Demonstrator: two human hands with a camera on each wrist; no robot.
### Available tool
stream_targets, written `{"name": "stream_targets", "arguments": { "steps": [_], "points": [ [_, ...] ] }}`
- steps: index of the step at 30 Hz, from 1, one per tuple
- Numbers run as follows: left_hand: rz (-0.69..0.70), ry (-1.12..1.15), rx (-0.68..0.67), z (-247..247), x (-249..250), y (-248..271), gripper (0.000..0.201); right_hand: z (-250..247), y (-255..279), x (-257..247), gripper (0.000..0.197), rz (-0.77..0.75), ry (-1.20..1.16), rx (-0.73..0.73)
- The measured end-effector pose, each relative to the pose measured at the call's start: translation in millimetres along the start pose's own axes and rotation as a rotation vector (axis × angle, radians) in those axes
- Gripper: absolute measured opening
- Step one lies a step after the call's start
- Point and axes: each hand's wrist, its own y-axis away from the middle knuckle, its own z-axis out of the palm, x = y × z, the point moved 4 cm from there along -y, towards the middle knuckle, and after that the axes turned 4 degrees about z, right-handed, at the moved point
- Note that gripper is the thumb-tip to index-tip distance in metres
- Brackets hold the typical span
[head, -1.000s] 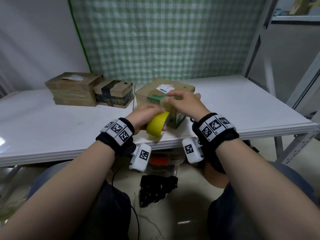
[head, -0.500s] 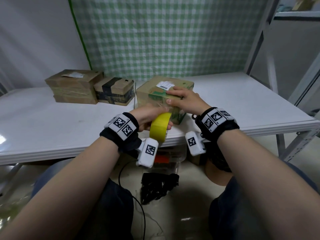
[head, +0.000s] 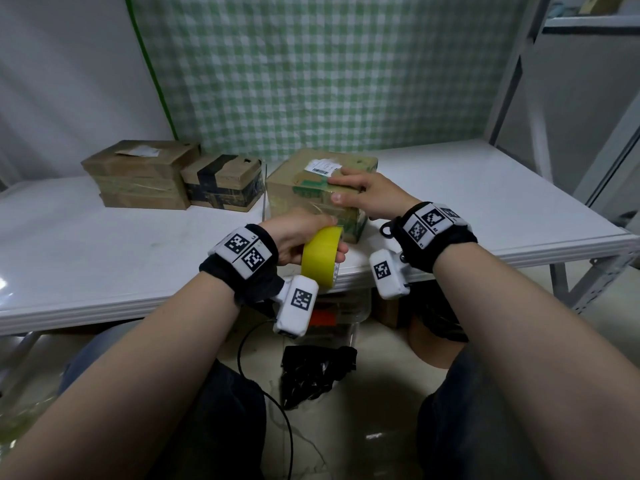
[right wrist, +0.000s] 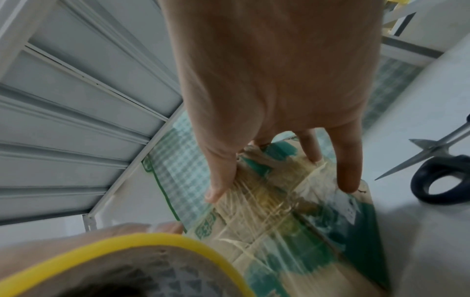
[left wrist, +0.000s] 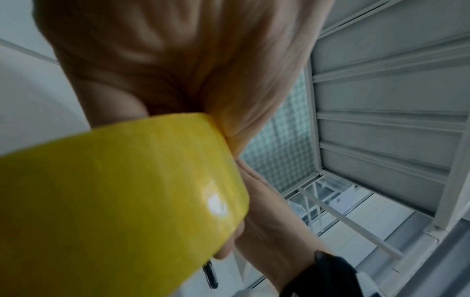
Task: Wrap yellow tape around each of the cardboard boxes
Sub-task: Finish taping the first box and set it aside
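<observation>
A cardboard box [head: 294, 181] with green print and a white label stands near the table's front edge. My right hand [head: 360, 195] lies on it with straight fingers on top and the thumb on its near face, pressing a stretch of translucent tape [right wrist: 257, 203] flat. My left hand [head: 304, 237] grips the yellow tape roll [head: 320, 259] just in front of the box, at the table edge. The roll [left wrist: 114, 201] fills the left wrist view. In the right wrist view the roll [right wrist: 142, 247] sits at the bottom, with the box [right wrist: 318, 241] beyond it.
Two more cardboard boxes stand at the back left: a plain one [head: 142, 174] and one with black tape [head: 221, 181]. Scissors [right wrist: 437, 166] lie on the white table [head: 485, 202] right of the box. A metal shelf frame [head: 519, 64] rises at the right.
The left hand drew the roll down and toward me, away from the box. The right hand shifted along the box top, thumb now on the near face.
</observation>
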Motion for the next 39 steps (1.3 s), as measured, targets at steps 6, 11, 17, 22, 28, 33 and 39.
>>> {"name": "stream_targets", "arguments": {
  "steps": [6,11,17,22,28,33,39],
  "points": [
    [0.044,0.050,-0.009,2.4,-2.4,-0.3,0.036,-2.4,-1.2,0.5,0.047,-0.048,-0.009,0.026],
    [0.004,0.029,0.005,3.8,1.3,-3.4,0.033,-3.4,0.8,-1.3,0.045,-0.045,-0.012,0.045],
    [-0.006,0.002,0.013,3.5,3.6,-2.2,0.032,-6.5,5.4,-5.0,0.045,-0.052,-0.047,0.048],
    [-0.013,0.024,0.006,2.5,1.2,0.0,0.030,-8.3,5.9,-7.5,0.046,-0.022,-0.069,0.052],
    [0.024,0.101,0.042,-0.3,-3.7,-1.1,0.029,-22.0,9.9,-5.8,0.038,0.049,-0.170,0.212],
    [0.013,0.084,0.052,0.2,-3.1,2.4,0.033,-55.1,29.3,31.1,0.027,0.399,0.160,0.419],
    [0.016,0.083,0.025,0.9,-3.8,4.8,0.031,-42.7,47.6,73.0,0.085,0.700,0.528,0.201]
  ]
}}
